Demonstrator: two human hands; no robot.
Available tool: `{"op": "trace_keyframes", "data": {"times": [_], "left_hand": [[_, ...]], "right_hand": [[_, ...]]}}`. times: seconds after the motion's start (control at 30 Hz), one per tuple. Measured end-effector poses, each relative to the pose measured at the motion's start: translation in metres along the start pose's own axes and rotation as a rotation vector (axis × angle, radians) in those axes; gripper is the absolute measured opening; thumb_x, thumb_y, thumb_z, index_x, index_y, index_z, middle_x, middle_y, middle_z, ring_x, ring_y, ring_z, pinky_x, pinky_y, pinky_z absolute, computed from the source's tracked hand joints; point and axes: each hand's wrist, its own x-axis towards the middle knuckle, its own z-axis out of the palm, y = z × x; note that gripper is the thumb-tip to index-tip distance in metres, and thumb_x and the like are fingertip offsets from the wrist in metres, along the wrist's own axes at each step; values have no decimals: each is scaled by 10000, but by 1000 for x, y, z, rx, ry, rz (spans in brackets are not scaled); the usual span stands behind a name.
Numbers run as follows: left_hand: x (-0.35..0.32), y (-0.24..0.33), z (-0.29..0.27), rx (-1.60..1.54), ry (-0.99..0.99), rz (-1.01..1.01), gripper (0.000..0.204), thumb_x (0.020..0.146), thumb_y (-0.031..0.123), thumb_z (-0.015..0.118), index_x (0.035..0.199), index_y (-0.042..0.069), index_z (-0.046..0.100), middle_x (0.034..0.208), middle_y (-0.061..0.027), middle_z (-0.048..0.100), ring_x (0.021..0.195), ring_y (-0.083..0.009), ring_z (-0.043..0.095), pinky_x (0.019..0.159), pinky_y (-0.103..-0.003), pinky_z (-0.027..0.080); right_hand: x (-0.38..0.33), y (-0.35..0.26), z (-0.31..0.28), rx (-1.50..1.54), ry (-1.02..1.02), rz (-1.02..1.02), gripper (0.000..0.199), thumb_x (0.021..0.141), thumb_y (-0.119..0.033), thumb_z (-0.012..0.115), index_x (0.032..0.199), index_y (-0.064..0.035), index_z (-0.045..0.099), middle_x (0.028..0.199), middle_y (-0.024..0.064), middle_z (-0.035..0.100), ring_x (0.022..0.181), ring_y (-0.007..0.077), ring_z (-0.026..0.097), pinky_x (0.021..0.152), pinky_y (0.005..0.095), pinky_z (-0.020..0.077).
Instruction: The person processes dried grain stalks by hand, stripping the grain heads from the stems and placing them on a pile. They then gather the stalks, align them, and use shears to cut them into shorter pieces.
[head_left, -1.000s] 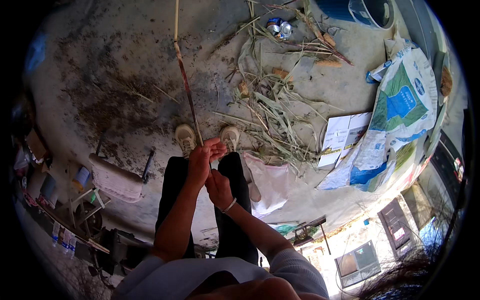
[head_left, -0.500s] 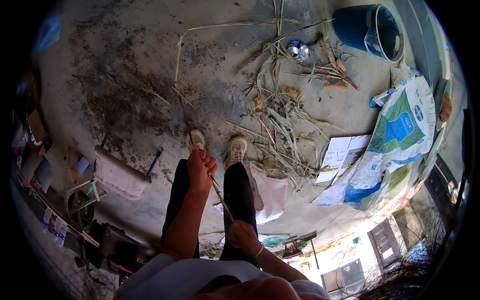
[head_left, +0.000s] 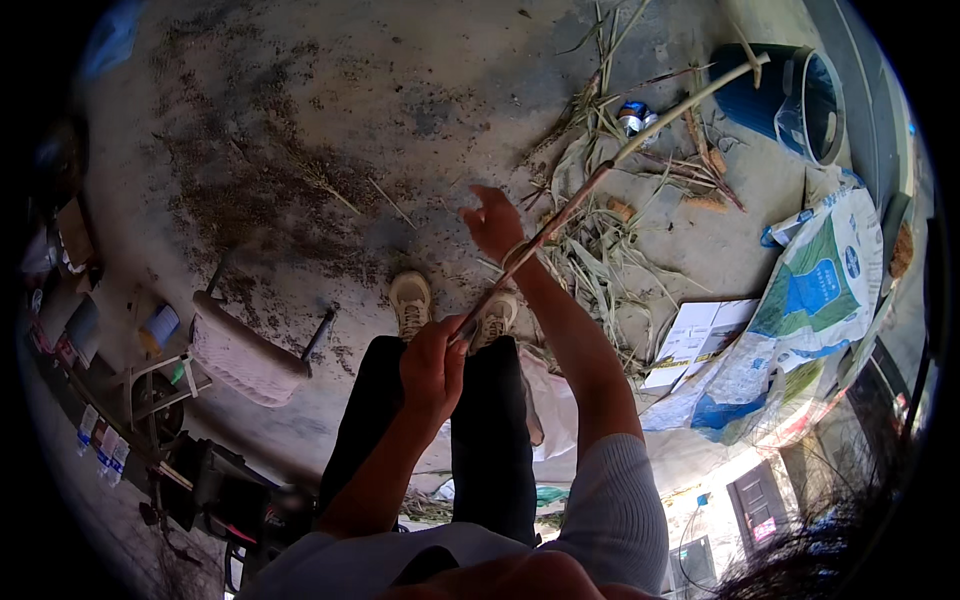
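Note:
My left hand (head_left: 432, 368) is closed around the near end of a long dry plant stalk (head_left: 572, 208), just above my knees. From there the stalk slants away to the far right, brown at first and paler toward its bent tip. My right hand (head_left: 492, 224) is stretched forward past my shoes, its fingers apart and holding nothing. The stalk crosses over my right wrist. Beneath and right of it lies a heap of dry leaves and stems (head_left: 598, 275) on the floor.
A dark blue bucket (head_left: 755, 98) lies on its side at the far right, near a crushed can (head_left: 636, 118). A printed sack (head_left: 815, 285) and flat cardboard (head_left: 690, 335) are at the right. A padded stool (head_left: 245, 352) stands left; dark debris (head_left: 260, 190) covers the floor beyond.
My right hand has left the stalk near my lap and reached forward, opening. The stalk has swung over to the far right. My left hand has come nearer and slightly right, still gripping.

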Motion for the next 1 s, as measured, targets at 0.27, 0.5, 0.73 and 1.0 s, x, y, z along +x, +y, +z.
{"op": "trace_keyframes", "data": {"times": [0.27, 0.5, 0.73, 1.0], "left_hand": [[-10, 15, 11, -37, -190, 50, 279, 771, 7, 575, 1041, 43, 514, 706, -84, 516, 597, -229, 540, 523, -297, 436], [2, 21, 33, -146, -239, -14, 243, 773, 26, 571, 1009, 22, 513, 790, -112, 519, 661, -253, 536, 586, -312, 436], [12, 11, 47, -172, -102, -159, 189, 847, 161, 540, 970, 17, 552, 855, -81, 559, 754, -210, 558, 656, -313, 434], [14, 1, 52, -226, 4, -315, 279, 889, 276, 496, 763, 29, 524, 634, -2, 491, 548, -76, 404, 507, -259, 341]], "right_hand": [[125, 121, -73, -327, 883, 452, 349, 743, -178, 598, 985, -3, 417, 695, 169, 533, 610, 334, 570, 532, 436, 452], [-20, 51, -21, 1204, 616, 336, 144, 823, -95, 432, 953, -142, 393, 558, 15, 423, 377, 89, 345, 316, 236, 252], [-227, -24, -18, 980, -5, 434, 234, 924, -240, 411, 775, -64, 452, 506, -21, 353, 419, 63, 336, 387, 213, 271], [-262, -78, -5, 1223, -169, 397, 207, 919, -174, 396, 757, -53, 435, 559, -23, 410, 493, 58, 422, 426, 222, 325]]}}
